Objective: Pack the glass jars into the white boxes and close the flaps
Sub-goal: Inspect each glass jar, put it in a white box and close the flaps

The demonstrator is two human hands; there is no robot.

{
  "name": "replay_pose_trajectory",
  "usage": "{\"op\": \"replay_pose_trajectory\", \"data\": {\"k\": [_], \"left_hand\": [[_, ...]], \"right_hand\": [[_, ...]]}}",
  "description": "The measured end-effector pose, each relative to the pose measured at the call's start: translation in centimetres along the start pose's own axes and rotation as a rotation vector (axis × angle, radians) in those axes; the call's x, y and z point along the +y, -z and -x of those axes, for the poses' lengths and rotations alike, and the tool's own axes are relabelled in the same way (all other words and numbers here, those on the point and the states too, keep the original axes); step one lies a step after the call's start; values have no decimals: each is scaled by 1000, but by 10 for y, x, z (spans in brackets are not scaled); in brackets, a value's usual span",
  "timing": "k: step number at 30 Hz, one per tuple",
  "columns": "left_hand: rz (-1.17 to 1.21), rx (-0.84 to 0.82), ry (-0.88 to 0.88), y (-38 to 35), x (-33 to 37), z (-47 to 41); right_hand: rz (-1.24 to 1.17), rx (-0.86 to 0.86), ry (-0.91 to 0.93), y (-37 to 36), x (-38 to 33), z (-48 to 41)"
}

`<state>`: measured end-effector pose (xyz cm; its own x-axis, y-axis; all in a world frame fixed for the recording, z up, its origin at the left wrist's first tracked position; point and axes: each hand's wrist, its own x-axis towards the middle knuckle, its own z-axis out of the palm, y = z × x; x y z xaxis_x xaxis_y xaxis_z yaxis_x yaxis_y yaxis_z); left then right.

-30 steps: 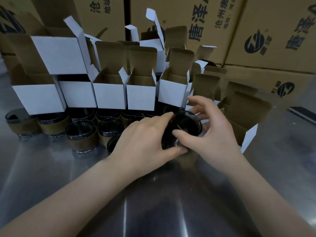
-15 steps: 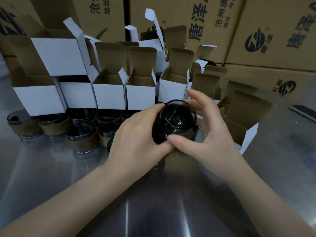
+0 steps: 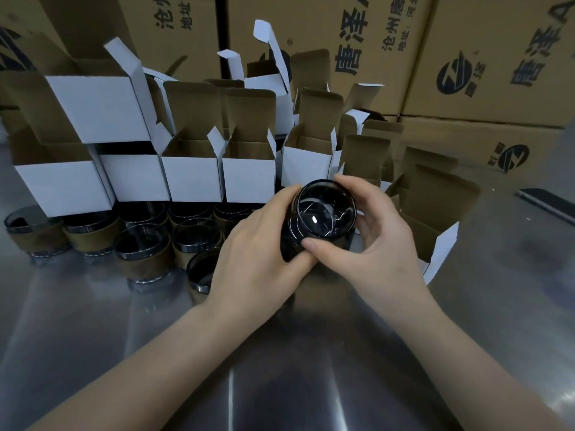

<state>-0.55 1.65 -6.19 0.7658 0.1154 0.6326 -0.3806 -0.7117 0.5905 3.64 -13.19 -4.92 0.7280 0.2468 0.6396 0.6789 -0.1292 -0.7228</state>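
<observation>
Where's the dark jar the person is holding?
Centre of the head view: the dark jar is held between left hand and right hand, before the white boxes.

Packing warehouse: stacked printed cartons [image 3: 326, 42], steel table [image 3: 513, 290].

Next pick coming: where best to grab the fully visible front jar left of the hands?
Probably grip the front jar round its brown sleeve from the near side: it stands upright, near face free, other jars crowding behind and beside.
</observation>
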Motion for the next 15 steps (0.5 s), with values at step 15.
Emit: {"op": "replay_pose_trajectory", "data": {"k": [15], "left_hand": [[256,128,-39,-3,6,6]], "right_hand": [[-530,-236,-181,8,0,-5]]}}
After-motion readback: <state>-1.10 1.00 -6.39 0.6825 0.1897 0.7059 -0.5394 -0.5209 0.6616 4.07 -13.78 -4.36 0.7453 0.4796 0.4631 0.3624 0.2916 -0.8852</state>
